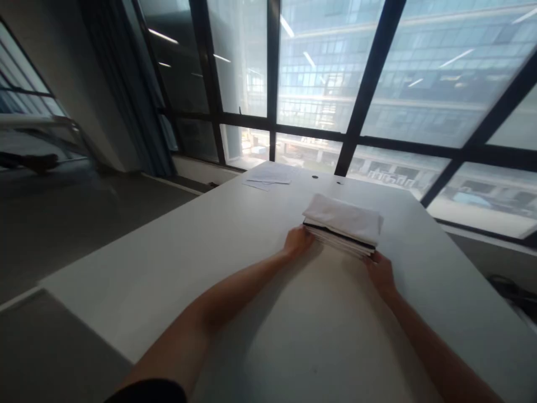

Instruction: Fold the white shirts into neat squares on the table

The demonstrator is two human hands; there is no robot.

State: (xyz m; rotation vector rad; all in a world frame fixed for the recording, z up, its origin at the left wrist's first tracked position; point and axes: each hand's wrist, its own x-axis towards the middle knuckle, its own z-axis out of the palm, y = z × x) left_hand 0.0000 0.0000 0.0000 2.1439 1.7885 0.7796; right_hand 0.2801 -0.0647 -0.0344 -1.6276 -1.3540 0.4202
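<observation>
The layered stack (342,220) seems already piled up between the left hand (298,240) and the right hand (381,272) — each pinching a near corner — but not yet released.

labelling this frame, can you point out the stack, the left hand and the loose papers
Stack (343,217): head view, on its white top surface.
Left hand (298,240): head view, on the hand's back.
Loose papers (269,175): head view, on the upper sheet.

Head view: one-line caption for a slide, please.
Left hand and right hand hold a layered, mostly white stack by its near corners at a white table.
</observation>
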